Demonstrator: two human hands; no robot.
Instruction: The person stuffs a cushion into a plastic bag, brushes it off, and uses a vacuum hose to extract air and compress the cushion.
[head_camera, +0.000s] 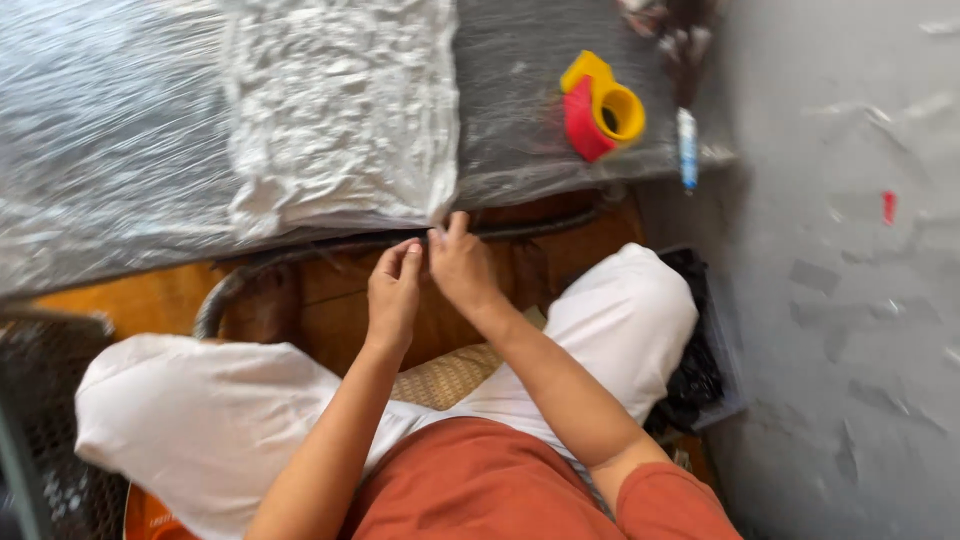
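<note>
The white fabric piece (340, 110) lay on the plastic-covered table (110, 140), its near corner hanging at the table's front edge. Your right hand (460, 265) pinched that corner between thumb and fingertips. Your left hand (393, 290) sat just beside it, fingers curled toward the same edge; whether it gripped the cloth, you couldn't tell. A yellow and red tape dispenser (600, 105) stood well apart, further right on the table.

Low bench (120, 150) wrapped in clear shiny plastic film, grey concrete floor (850, 300) with scuffs on the right, warm brown wooden frame (330, 300) beneath, dark mesh crate (40, 420) at left, bright daylight
</note>
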